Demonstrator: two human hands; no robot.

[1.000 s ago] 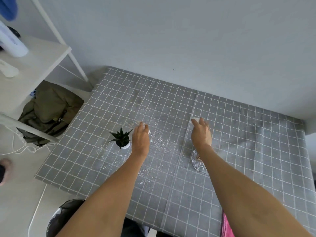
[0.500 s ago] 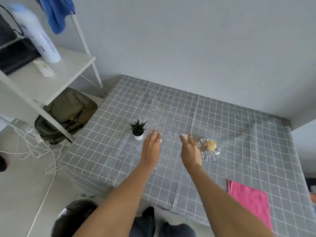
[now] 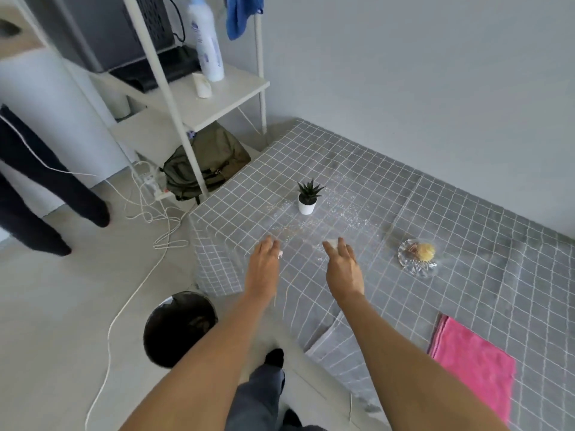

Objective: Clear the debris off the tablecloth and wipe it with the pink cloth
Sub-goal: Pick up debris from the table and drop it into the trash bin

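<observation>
Both hands are over the near left corner of the tablecloth [image 3: 466, 244], mid-frame. Left hand [image 3: 263, 270]: a small white scrap [image 3: 280, 254] sits at its fingertips, apparently pinched; the grip itself is narrow but partly hidden. Right hand [image 3: 343, 269]: fingers spread and relaxed, with a pale scrap [image 3: 332, 243] at the index tip; I cannot tell if it is held or only touched.

Change over the last second: the hands sat farther in on the cloth, the left one just beside the small potted plant [image 3: 307, 197], the right one in front of the glass dish [image 3: 417, 258]. They have since pulled back toward the near edge and closer together. The view has swung left, so the black bin [image 3: 179, 326] on the floor, lower centre-left of frame, is now in full view below the table corner.

Judgement: the picked-up bits are being carried toward the bin. Clearing is only started: a wide scatter of fine white crumbs [image 3: 342, 209] lies on the cloth right of the plant, centre of frame.

Pink cloth [image 3: 473, 365]: folded flat at the near edge of the table, lower right of frame, well apart from both hands, untouched. Wiping not yet begun.
</observation>
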